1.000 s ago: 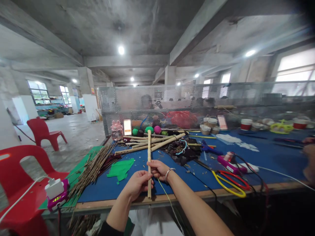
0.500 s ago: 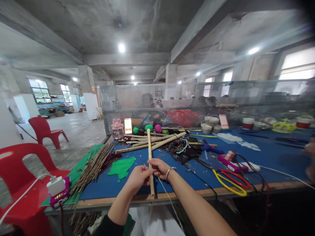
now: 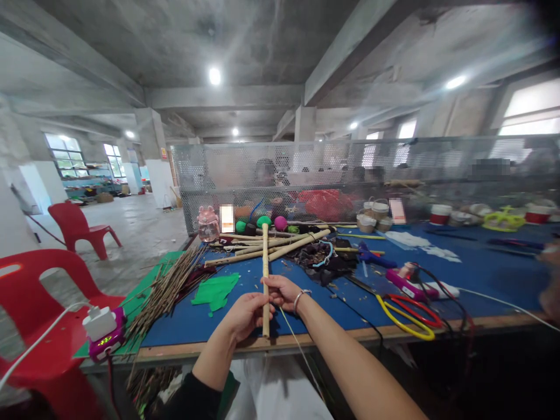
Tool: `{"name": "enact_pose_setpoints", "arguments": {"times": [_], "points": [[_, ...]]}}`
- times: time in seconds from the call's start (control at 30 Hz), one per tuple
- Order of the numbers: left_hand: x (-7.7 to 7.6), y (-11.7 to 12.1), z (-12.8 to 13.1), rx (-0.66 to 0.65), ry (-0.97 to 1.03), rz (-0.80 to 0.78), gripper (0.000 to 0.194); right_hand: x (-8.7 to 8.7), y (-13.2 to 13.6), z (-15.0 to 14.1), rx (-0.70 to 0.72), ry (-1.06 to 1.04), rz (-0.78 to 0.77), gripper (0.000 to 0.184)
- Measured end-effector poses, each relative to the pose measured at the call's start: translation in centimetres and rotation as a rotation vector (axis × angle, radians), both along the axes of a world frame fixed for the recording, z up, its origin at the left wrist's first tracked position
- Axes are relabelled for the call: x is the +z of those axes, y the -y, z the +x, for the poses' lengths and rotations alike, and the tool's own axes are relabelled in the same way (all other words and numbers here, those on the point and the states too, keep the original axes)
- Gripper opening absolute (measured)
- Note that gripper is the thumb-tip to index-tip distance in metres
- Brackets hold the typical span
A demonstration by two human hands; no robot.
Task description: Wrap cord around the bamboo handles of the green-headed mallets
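A pale, straight wooden stick (image 3: pixel 265 251) points away from me over the near table edge, and its near end shows just below my fingers. Closed around its lower part is my left hand (image 3: pixel 245 315), thumb on top. My right hand (image 3: pixel 283 291), with a bracelet at the wrist, grips the stick slightly higher. A thin pale cord (image 3: pixel 301 353) runs from beside the fingers down past the table edge; which fingers hold it, I cannot tell. Beyond the hands, more pale sticks (image 3: pixel 245 256) lie crossed in a pile.
Thin brown twigs (image 3: pixel 168 289) and green cloth (image 3: pixel 216 291) lie left. Large scissors (image 3: pixel 400 318), a purple power strip (image 3: pixel 411 284) and dark scraps (image 3: pixel 324 259) are on the right. Yarn balls (image 3: pixel 280 223) sit before a perforated metal screen (image 3: pixel 236 192). Red chairs (image 3: pixel 39 291) stand left.
The camera view has shifted slightly. Both hands keep hold of the stick at nearly the same place, and my left fingers have moved a little against it.
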State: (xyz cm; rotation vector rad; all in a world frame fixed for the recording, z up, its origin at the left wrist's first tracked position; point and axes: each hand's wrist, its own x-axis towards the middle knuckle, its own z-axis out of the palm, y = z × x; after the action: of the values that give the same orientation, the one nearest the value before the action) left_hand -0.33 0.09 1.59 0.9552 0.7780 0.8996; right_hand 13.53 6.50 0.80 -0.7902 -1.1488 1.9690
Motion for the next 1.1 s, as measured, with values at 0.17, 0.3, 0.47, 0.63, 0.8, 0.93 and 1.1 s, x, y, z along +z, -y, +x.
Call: {"name": "enact_pose_setpoints", "arguments": {"times": [0.17,0.3,0.47,0.63,0.8,0.93,1.1], "points": [[0.0,0.3,0.2,0.06,-0.037,0.002,0.029,-0.1,0.2,-0.2,-0.013,0.035,0.052,0.034],[0.6,0.2,0.4,0.153,-0.303,0.108,0.034,-0.6,-0.1,-0.3,-0.016,0.024,0.087,0.035],[-0.1,0.1,0.0,0.035,-0.044,0.019,0.028,-0.3,0.0,0.0,-0.008,0.008,-0.01,0.03],[-0.9,0.5,-0.2,0.058,0.095,-0.018,0.025,-0.1,0.3,-0.1,0.03,0.016,0.041,0.029],[-0.9,0.8,0.2,0.156,0.097,0.02,0.025,-0.5,0.2,0.1,0.065,-0.012,0.058,0.029],[-0.9,0.6,0.2,0.12,0.137,0.038,0.022,-0.4,0.2,0.2,0.051,-0.033,0.057,0.03],[-0.5,0.8,-0.2,0.08,0.189,-0.061,0.018,-0.1,0.3,0.1,0.042,0.014,0.048,0.03]]}}
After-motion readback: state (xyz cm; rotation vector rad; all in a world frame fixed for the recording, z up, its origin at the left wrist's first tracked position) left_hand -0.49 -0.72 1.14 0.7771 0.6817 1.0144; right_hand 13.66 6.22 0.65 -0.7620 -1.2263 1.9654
